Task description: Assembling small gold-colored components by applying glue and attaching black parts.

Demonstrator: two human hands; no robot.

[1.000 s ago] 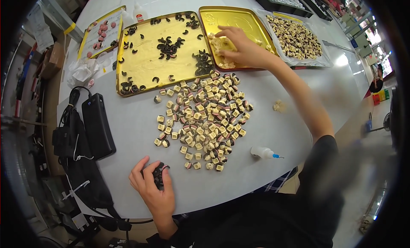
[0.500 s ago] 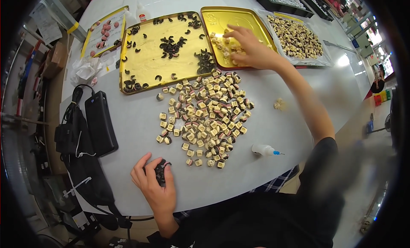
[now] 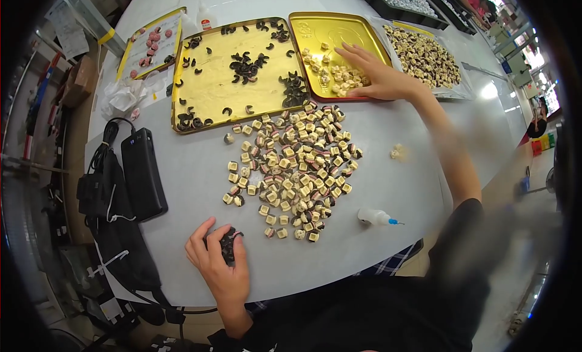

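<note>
Heap of joined cream-and-dark pieces [image 3: 297,164], some with a pink layer showing, sits mid-table, so a good share looks already put together. Another big batch of similar finished-looking pieces [image 3: 424,55] lies packed on the far-right tray — can't tell if those are at the same stage. Left over, as I read it: loose dark C-shaped pieces [image 3: 247,67] scattered on the yellow-lined tray [image 3: 212,88] on the far side, plus plain cream pieces [image 3: 348,79] bunched along the near and left part of the gold tray [image 3: 357,34] right of it. Can't call a percentage; no target count visible. Right hand [image 3: 388,79] is over the gold tray's near right corner, fingers spread and released, thumb by the cream pieces, nothing pinched that I can see; contact unclear. Left hand [image 3: 219,268], near side, has fingers curled round a dark clump [image 3: 228,246] with a bit of pink in it — grasping it, though the underside is hidden. Squeeze bottle [image 3: 373,217] with blue tip lies on its side right of the heap, in neither hand. Pink pieces [image 3: 155,39] sit on the far-left tray, well apart from both hands.
</note>
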